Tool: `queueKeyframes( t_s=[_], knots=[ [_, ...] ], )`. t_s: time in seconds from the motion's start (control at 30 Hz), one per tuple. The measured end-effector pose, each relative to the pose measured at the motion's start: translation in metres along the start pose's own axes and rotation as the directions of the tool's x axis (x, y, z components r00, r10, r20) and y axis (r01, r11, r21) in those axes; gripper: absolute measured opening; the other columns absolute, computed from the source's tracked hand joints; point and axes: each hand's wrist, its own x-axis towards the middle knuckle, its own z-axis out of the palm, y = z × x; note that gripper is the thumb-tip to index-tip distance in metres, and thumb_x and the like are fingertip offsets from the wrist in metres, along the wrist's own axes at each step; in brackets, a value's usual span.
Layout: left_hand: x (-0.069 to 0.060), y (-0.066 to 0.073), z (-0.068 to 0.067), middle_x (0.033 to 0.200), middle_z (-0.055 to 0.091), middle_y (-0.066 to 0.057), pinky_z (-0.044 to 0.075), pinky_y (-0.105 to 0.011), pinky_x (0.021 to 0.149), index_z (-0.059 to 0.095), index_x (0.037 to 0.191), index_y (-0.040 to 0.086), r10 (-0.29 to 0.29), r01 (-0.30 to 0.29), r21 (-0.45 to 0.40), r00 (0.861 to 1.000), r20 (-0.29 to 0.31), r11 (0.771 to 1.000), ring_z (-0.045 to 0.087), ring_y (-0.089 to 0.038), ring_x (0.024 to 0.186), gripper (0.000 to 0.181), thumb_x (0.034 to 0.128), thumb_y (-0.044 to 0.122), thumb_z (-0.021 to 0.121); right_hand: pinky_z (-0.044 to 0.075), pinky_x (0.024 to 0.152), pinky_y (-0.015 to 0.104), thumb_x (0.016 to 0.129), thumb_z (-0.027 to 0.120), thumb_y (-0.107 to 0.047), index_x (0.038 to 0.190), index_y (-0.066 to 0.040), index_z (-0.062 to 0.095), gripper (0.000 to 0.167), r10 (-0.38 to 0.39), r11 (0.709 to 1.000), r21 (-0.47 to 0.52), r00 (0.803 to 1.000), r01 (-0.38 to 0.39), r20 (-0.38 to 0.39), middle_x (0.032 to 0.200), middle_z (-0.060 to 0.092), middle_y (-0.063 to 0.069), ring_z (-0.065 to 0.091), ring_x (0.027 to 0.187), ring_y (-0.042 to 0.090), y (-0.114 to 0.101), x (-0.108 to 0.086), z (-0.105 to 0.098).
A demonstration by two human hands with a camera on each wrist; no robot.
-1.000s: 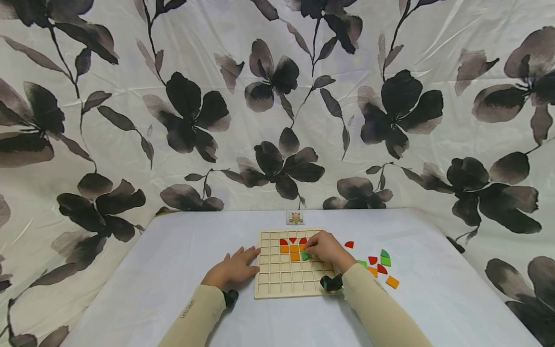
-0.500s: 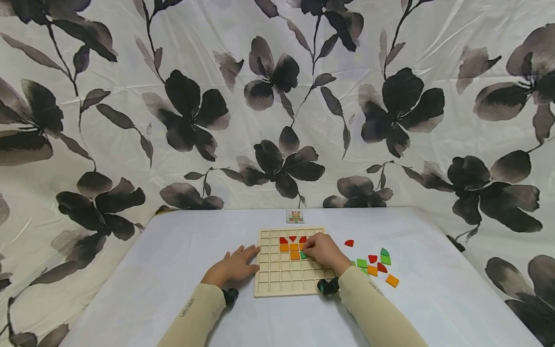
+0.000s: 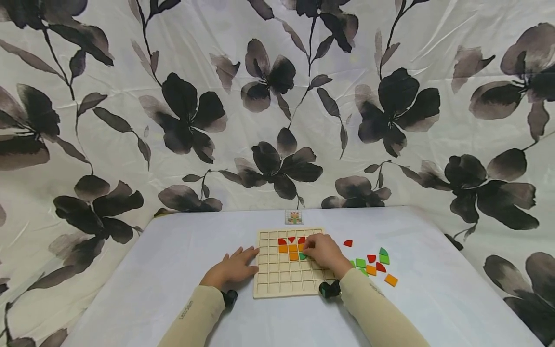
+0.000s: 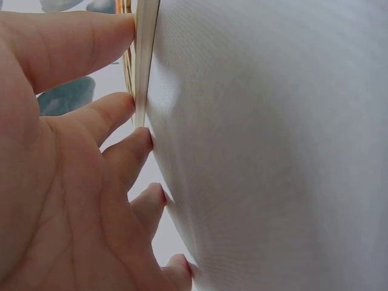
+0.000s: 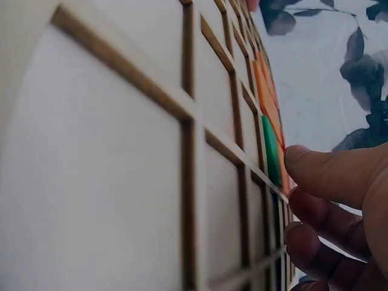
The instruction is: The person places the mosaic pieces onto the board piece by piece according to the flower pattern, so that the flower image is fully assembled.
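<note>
- Two bare hands are at a pale wooden square board [image 3: 277,277], which lies flat near the middle of the table.
- Thin raised wooden strips cut the board into many little squares. Close up, the strips have brown sides.
- The left hand [image 3: 231,267] is spread out, with fingertips touching the board's smooth left edge.
- The right hand [image 3: 324,250] bends over the board, its thumb just beside a flat green piece [image 3: 302,256]. I cannot tell if it pinches it.
- Flat orange square pieces [image 3: 293,256] sit in the board next to the green one, with red pieces [image 3: 282,241] above, some rounded, one pointy.
- Loose flat pieces [image 3: 360,263] in red, green and orange lie right of the board.
- A small picture card [image 3: 294,217] lies behind it.
- White cloth [image 3: 130,299] covers the table.
- Behind hangs a wrinkly, pale, shiny sheet [image 3: 243,188] with big dark flowers.
</note>
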Motion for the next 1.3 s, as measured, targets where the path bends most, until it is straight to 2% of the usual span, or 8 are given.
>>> queueKeyframes(
  t_s=[0.1,0.23,0.53,0.73,0.83,1.1,1.3],
  knots=[
    [0.0,-0.001,0.003,0.157,0.034,-0.008,0.009,-0.067,0.116,0.04,0.149,0.016,0.005,-0.005,0.002,1.0,-0.002,1.0,0.02,-0.037,0.148,0.06,0.0937,0.035,0.056,0.041,0.067,0.029,0.088,0.071,-0.022,0.078,-0.02,0.066,0.011,0.015,0.999,-0.032,1.0,-0.015,-0.001,0.075,0.059,-0.004,0.051,0.074,0.016,0.004,-0.004,-0.007],
    [0.0,-0.002,0.003,0.157,0.035,-0.008,0.008,-0.067,0.116,0.04,0.148,0.015,0.006,-0.006,0.0,1.0,-0.009,1.0,0.02,-0.038,0.148,0.06,0.0937,0.034,0.056,0.04,0.063,0.028,0.087,0.071,-0.018,0.077,-0.019,0.066,0.012,-0.005,0.997,-0.083,1.0,0.004,-0.018,0.072,0.058,-0.003,0.051,0.069,0.016,0.012,-0.008,-0.02],
    [0.001,-0.001,0.003,0.157,0.034,-0.008,0.008,-0.067,0.116,0.04,0.148,0.015,0.01,-0.01,0.002,1.0,-0.012,1.0,0.02,-0.038,0.148,0.06,0.0934,0.033,0.055,0.042,0.064,0.029,0.086,0.07,-0.016,0.08,-0.017,0.067,0.007,0.0,0.986,-0.169,1.0,-0.003,-0.015,0.076,0.061,-0.004,0.052,0.071,0.014,0.038,-0.016,-0.05],
    [0.002,-0.002,0.004,0.157,0.033,-0.01,0.009,-0.068,0.116,0.04,0.148,0.013,0.022,-0.022,0.016,1.0,-0.015,1.0,0.021,-0.039,0.148,0.06,0.0932,0.033,0.054,0.045,0.066,0.03,0.088,0.069,-0.017,0.085,-0.014,0.07,0.005,0.057,0.98,-0.192,0.998,-0.059,-0.017,0.081,0.065,-0.003,0.053,0.073,0.015,0.057,-0.025,-0.071],
    [0.002,-0.002,0.004,0.158,0.033,-0.009,0.009,-0.067,0.116,0.04,0.149,0.014,0.017,-0.017,0.017,1.0,-0.014,1.0,0.021,-0.038,0.148,0.06,0.0935,0.034,0.054,0.046,0.064,0.029,0.09,0.067,-0.016,0.088,-0.013,0.069,0.004,0.1,0.975,-0.196,0.995,-0.101,-0.013,0.084,0.065,0.0,0.053,0.072,0.016,0.066,-0.029,-0.079],
    [0.001,-0.001,0.003,0.158,0.033,-0.009,0.01,-0.067,0.116,0.04,0.149,0.014,0.013,-0.012,0.023,1.0,-0.016,1.0,0.021,-0.038,0.148,0.06,0.0937,0.033,0.054,0.046,0.059,0.027,0.091,0.065,-0.018,0.097,-0.011,0.068,0.01,0.194,0.961,-0.199,0.981,-0.19,-0.002,0.087,0.062,0.005,0.054,0.069,0.018,0.093,-0.037,-0.096],
    [-0.001,0.0,0.003,0.158,0.034,-0.009,0.01,-0.068,0.115,0.04,0.148,0.014,0.015,-0.015,0.015,1.0,-0.011,1.0,0.021,-0.038,0.148,0.059,0.0939,0.033,0.054,0.049,0.063,0.032,0.091,0.064,-0.016,0.101,-0.006,0.07,0.016,0.239,0.942,-0.241,0.971,-0.235,-0.013,0.089,0.063,0.007,0.054,0.075,0.02,0.107,-0.045,-0.109]
  ],
)
